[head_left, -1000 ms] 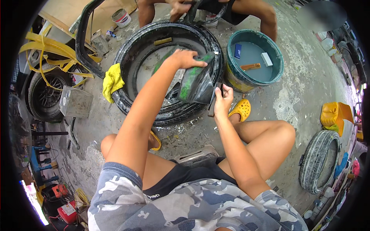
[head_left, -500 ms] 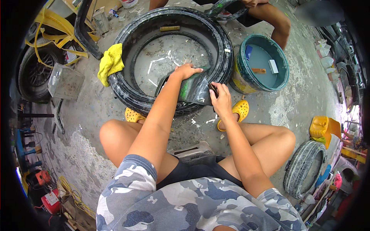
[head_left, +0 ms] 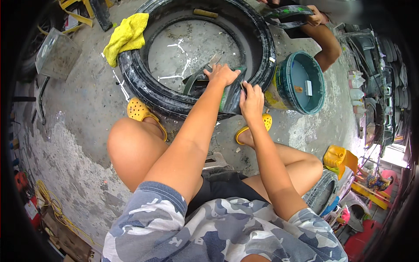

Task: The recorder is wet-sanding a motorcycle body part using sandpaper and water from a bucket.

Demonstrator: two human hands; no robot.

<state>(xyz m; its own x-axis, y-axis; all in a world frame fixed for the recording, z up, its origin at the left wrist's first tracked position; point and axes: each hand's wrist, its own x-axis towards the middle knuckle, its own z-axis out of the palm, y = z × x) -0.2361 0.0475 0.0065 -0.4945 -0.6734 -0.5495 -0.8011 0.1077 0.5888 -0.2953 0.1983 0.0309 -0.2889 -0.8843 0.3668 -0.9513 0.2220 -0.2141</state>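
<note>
A dark curved panel (head_left: 231, 99) with green patches lies across the near rim of a big tire (head_left: 144, 78) laid flat on the floor. My left hand (head_left: 223, 75) presses on the panel from above, fingers spread. At the panel's right edge, my right hand (head_left: 252, 104) is closed around a small dark block (head_left: 242, 86), mostly hidden by the fingers. Just beyond my left fingertips shows a small tan piece (head_left: 214, 60). A yellow cloth (head_left: 126, 37) hangs over the tire's left side, and a tan block (head_left: 205, 13) rests on its far inner wall.
Right of the tire stands a green bucket (head_left: 322, 83) of cloudy water with a white block (head_left: 308, 87) and a brown block (head_left: 298, 89). Across from me, another person's hand (head_left: 317, 16) holds a dark curved part (head_left: 288, 17). A yellow jug (head_left: 338, 159) sits at right.
The whole view has shifted. My right hand has moved farther up the panel's edge with the block, and my left hand's fingers are more spread. The other person's curved part has shifted.
</note>
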